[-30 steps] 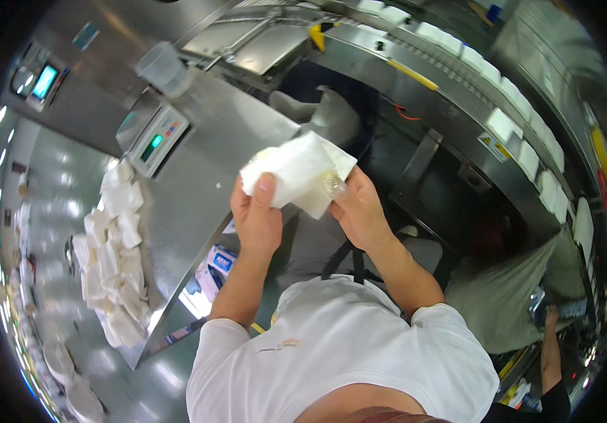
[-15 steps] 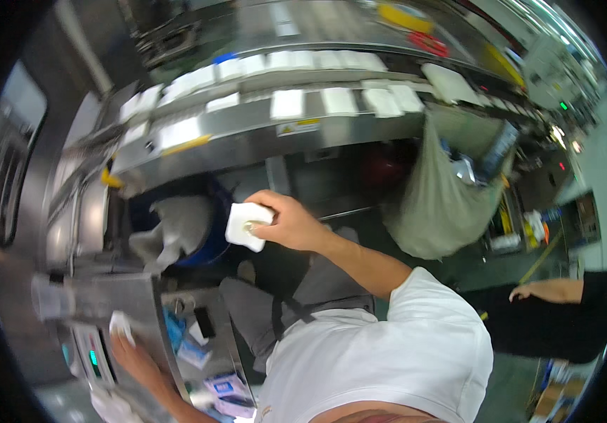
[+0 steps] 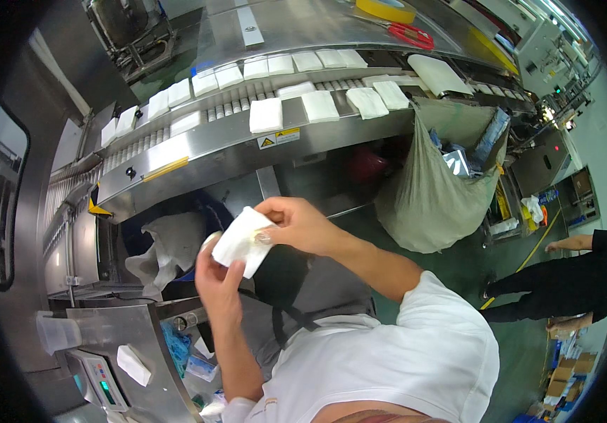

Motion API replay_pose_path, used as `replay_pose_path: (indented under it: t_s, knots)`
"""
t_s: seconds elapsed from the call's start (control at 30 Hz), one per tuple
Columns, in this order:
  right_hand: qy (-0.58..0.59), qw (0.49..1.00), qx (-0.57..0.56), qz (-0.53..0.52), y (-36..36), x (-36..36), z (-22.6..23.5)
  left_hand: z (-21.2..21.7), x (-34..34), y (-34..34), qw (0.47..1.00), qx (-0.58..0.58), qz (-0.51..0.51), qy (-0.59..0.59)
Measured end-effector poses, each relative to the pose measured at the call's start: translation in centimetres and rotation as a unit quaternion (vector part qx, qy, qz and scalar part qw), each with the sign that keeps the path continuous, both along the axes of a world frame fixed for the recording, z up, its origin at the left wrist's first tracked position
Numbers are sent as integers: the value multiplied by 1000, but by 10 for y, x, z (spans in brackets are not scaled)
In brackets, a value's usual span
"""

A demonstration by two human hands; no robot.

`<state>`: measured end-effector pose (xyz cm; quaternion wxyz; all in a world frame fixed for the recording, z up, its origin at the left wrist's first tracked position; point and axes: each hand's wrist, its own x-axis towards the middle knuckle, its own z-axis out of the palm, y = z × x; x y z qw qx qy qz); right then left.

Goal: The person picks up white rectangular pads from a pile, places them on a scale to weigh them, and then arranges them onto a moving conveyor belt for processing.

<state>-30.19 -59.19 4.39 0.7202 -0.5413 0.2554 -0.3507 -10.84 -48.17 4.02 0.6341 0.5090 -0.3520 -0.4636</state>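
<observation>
Held at picture centre: a white pad (image 3: 241, 241), long axis tilted from seven o'clock up to one o'clock. Left hand (image 3: 217, 285) cupped under its lower edge, fingers curled against it. Right hand (image 3: 296, 224) pinching its upper corner at three o'clock. Above, at twelve o'clock, a conveyor (image 3: 197, 151) carrying more white pads (image 3: 266, 114). At two o'clock, a hanging sack (image 3: 430, 197). At eight o'clock, a scale (image 3: 99, 381).

Lower part of white packet (image 3: 242, 241) behind left hand (image 3: 217, 285), contents unreadable
</observation>
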Motion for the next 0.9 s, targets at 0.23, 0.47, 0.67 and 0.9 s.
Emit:
replay_pose_path:
  t_s: [0.23, 0.47, 0.67, 0.9]
  knots:
    - [53, 997, -9, -50, -24, -63, 0, 4, -19, -90, 984, 6, -175, -33]
    - [-33, 966, 81, -242, -73, -110, -9, 9, -20, -241, 849, -217, -101, -472]
    - [7, 861, -17, -508, -120, -235, 17, -13, -55, -294, 714, -227, -131, -649]
    - [64, 755, -33, -652, -247, -420, -24, -33, -127, -307, 758, -257, -73, -594]
